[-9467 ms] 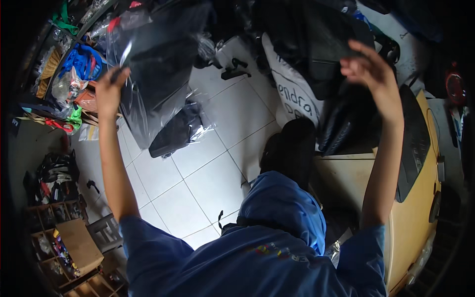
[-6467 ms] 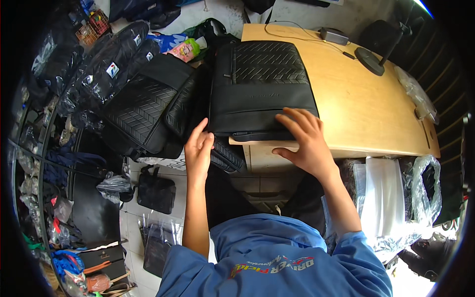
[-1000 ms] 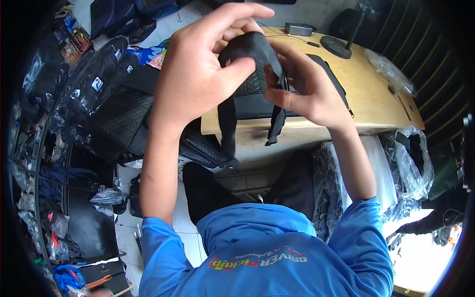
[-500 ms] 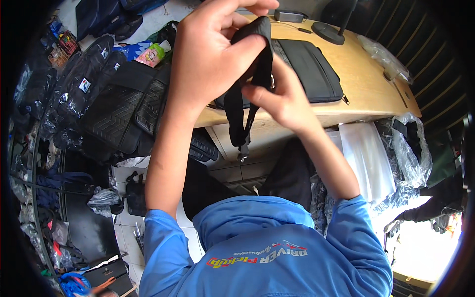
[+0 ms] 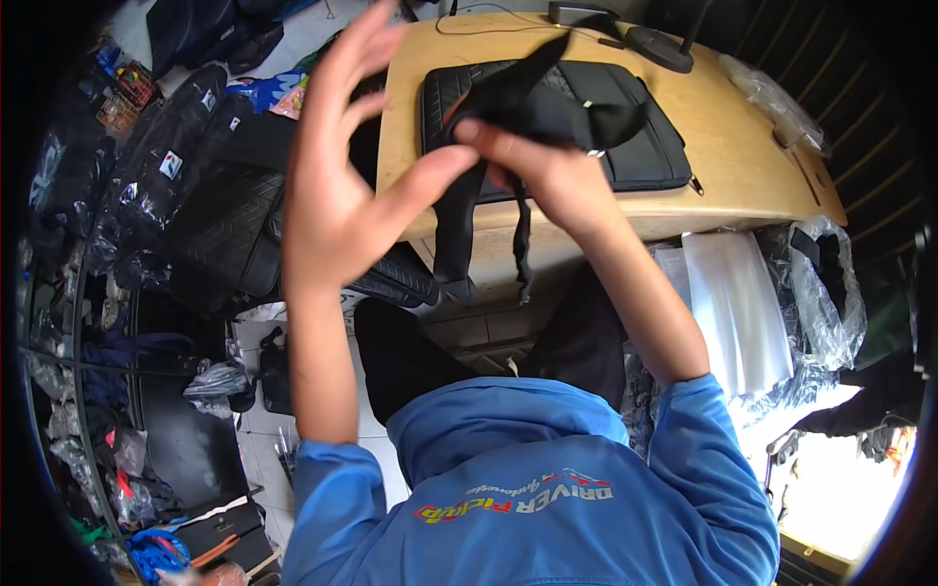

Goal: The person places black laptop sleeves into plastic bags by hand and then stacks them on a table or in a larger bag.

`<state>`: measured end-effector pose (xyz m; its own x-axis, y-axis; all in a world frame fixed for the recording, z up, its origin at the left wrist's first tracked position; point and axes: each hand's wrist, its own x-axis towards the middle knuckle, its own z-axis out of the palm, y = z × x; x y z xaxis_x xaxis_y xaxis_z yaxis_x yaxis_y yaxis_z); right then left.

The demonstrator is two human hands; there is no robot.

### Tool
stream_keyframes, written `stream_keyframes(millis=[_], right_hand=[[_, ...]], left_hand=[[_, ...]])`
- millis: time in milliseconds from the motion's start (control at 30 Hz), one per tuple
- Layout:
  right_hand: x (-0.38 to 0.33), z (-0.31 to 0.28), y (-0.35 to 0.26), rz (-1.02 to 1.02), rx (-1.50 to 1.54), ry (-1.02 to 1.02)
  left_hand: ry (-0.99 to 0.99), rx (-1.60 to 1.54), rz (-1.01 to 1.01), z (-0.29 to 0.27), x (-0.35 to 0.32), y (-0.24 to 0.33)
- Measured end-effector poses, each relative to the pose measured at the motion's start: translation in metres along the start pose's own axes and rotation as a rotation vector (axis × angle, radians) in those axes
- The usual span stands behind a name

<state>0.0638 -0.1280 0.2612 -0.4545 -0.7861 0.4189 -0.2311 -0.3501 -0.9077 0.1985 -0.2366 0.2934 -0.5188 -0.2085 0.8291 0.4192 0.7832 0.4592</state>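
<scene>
A black strap held above a desk, seen from the wearer's head. We find the black strap [image 5: 518, 107] bunched and looped in front of the flat black bag [image 5: 630, 156], which lies on the wooden desk [image 5: 752, 166]; further lengths of strap hang below the front edge. The right hand [image 5: 552, 181] is curled, its thumb and fingers pinching the gathered webbing. The left hand [image 5: 337, 215] is spread wide, its fingers blurred and free of any load; its thumb tip lies close to the right thumb, and we cannot tell whether it touches the strap. We judge the chief hazard to be slippage: with the bundle apparently resting on one pinch, a loosened grip could let the folds spring apart or slide off the desk edge. A second is twisting, since the loops cross one another and the loose lengths dangle at different angles, so that drawing one tight could knot the rest. We note, thirdly, a pale glint among the folds; if it is hard fittings, a drop could mark the bag's surface. Blur prevents us from tracing every turn.
</scene>
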Motion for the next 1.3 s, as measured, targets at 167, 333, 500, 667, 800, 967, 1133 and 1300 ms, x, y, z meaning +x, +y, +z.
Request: stream_keyframes(millis=[167, 333, 500, 667, 800, 967, 1133, 1300], right_hand=[[0.012, 0.001, -0.046, -0.022, 0.115, 0.113], [0.022, 0.001, -0.072, 0.157, 0.207, 0.245], [0.023, -0.008, -0.069, 0.112, 0.302, 0.254], [0.019, -0.016, -0.068, 0.119, 0.366, 0.227], [0.016, -0.018, -0.069, 0.103, 0.316, 0.287], [0.012, -0.029, -0.067, -0.008, 0.145, 0.338], [0.008, -0.038, -0.063, -0.02, 0.153, 0.291], [0.016, -0.046, -0.063, -0.091, 0.163, 0.351]], left_hand=[[0.065, -0.316, -0.525, 0.01, -0.107, -0.02], [0.037, -0.551, -0.674, 0.065, -0.118, -0.022], [0.156, -0.926, -0.815, 0.085, -0.11, -0.028], [0.196, -0.743, -0.643, 0.103, -0.102, -0.024], [0.221, -0.692, -0.706, 0.112, -0.091, -0.022], [0.424, -0.904, -0.85, 0.097, -0.081, -0.016], [0.255, -1.641, -0.883, 0.077, -0.098, -0.034], [0.056, -1.97, -0.687, 0.066, -0.103, -0.03]])
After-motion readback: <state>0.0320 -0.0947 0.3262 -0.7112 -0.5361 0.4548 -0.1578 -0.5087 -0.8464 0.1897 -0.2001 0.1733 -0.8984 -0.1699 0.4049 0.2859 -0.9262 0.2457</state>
